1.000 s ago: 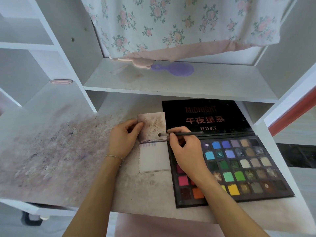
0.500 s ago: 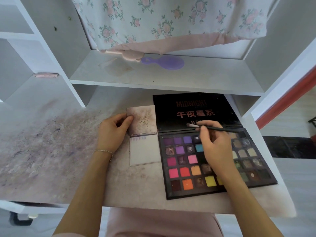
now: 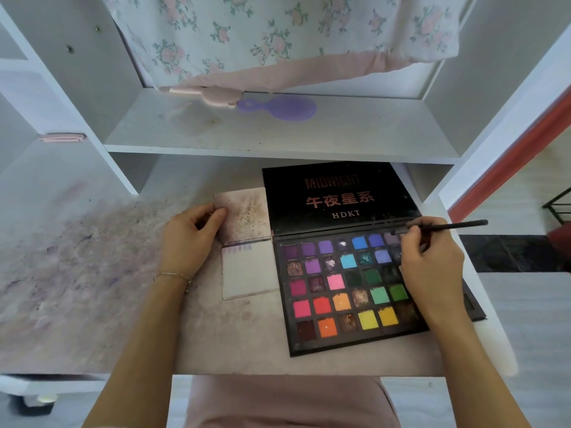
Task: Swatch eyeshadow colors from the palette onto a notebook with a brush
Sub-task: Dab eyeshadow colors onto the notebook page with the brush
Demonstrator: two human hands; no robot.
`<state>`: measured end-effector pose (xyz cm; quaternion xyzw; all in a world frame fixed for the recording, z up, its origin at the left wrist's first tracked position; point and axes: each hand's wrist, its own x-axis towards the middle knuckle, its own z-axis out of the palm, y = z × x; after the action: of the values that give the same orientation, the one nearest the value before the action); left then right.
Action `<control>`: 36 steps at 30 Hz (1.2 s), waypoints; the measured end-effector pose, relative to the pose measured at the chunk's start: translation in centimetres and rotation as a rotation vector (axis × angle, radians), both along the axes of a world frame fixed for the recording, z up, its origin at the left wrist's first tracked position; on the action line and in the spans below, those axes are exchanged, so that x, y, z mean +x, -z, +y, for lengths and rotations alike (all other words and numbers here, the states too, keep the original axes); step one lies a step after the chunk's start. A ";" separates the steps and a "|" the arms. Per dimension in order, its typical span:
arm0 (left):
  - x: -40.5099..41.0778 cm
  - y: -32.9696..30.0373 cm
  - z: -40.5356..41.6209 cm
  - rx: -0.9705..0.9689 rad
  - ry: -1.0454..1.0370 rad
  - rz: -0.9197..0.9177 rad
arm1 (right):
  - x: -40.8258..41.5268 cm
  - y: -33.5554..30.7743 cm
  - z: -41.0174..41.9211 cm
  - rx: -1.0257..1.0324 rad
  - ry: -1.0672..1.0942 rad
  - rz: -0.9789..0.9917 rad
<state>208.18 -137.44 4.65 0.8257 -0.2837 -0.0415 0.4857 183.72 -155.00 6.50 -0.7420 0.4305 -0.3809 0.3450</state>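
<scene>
The stained bench (image 3: 92, 288) is taken up mostly by the palette (image 3: 349, 291), lying open on the right with its black lid folded back flat. Just left of it, touching its edge, the notebook (image 3: 250, 267) is spread open, a few purple swatches seen along the top of the lower page. The upper page is pinched at its left edge by the left hand (image 3: 188, 242). A brush (image 3: 448, 226) is held in a pinch grip by the right hand (image 3: 432, 267), tip down over the top row's purple pans; actual contact can't be made out.
</scene>
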 end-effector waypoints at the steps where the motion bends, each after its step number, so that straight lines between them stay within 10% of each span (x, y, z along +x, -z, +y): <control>1: 0.0 0.0 0.0 0.004 -0.003 -0.005 | 0.0 0.1 -0.1 -0.007 -0.001 0.013; 26: 0.3 0.3 0.0 -0.003 0.021 -0.016 | 0.1 0.3 -0.3 0.015 0.001 0.068; 36: 0.3 0.4 0.0 0.004 0.015 0.002 | 4.2 -1.1 3.4 0.101 -0.320 -0.104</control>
<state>208.47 -137.47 4.28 0.8245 -0.2896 -0.0465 0.4838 187.88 -151.59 7.57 -0.7622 0.3069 -0.3366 0.4600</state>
